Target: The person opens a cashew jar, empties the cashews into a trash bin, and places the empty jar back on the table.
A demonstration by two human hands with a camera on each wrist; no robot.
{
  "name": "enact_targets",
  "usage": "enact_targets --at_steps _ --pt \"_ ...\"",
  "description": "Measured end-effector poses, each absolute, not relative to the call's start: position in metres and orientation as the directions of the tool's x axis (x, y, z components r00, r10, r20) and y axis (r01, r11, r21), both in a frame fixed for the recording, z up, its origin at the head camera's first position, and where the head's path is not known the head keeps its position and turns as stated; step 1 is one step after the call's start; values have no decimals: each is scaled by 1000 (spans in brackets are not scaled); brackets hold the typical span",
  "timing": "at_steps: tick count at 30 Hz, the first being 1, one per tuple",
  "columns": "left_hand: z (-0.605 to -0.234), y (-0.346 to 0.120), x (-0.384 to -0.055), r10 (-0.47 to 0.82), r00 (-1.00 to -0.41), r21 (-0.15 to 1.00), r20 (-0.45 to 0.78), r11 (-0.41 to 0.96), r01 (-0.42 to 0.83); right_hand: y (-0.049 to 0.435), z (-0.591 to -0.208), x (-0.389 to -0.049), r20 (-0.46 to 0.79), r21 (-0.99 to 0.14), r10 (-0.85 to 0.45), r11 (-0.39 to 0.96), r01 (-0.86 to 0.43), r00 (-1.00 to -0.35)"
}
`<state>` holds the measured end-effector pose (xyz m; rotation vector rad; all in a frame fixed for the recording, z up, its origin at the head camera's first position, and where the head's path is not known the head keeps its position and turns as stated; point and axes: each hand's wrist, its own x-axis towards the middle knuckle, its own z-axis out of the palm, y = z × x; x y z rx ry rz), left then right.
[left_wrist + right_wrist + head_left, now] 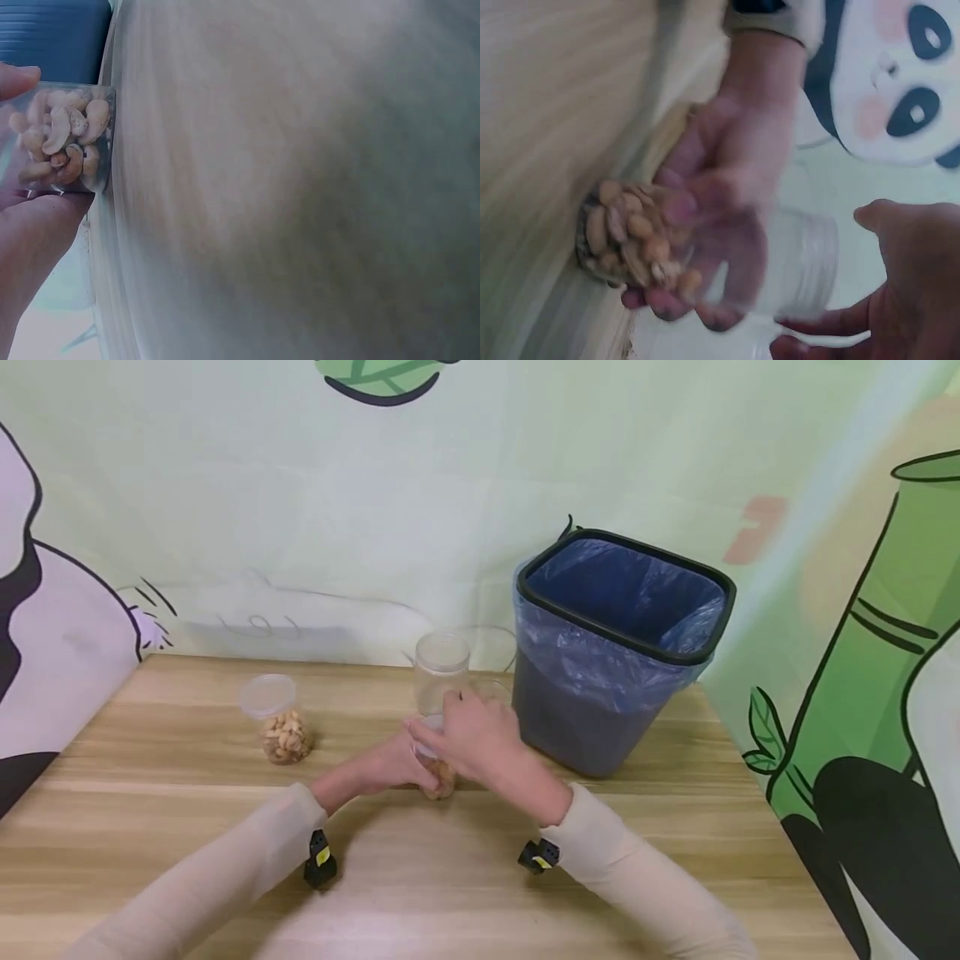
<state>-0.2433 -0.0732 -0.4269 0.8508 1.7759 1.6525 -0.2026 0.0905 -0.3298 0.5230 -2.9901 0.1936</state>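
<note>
My left hand (390, 766) grips a clear plastic jar (799, 259) by its side, its thumb and fingers wrapped round the lower part. Cashews (64, 139) fill the bottom of this jar, and its upper part holds none. Over the jar's top is my right hand (480, 735), which hides part of the rim in the head view. From the right wrist, the right hand's thumb (874, 216) stands spread off the jar's mouth, while its fingertips lie close beside the ribbed upper end.
Another clear jar of cashews (286, 735) stands to the left, under a clear lid (267, 695). Behind my hands stands a clear jar (441, 672) without visible contents. A dark bin (577, 735) with a blue liner (600, 652) stands to the right, near the printed wall sheet.
</note>
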Motion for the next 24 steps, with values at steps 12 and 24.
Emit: enact_targets --at_steps 12,24 --pt "-426 -76 -245 771 -635 994 38 34 102 96 -326 -205 80 -105 -617 776 -622 -783" --pt "-429 -74 -246 766 -643 996 14 45 76 110 -330 -207 86 -266 -654 712 -650 -751"
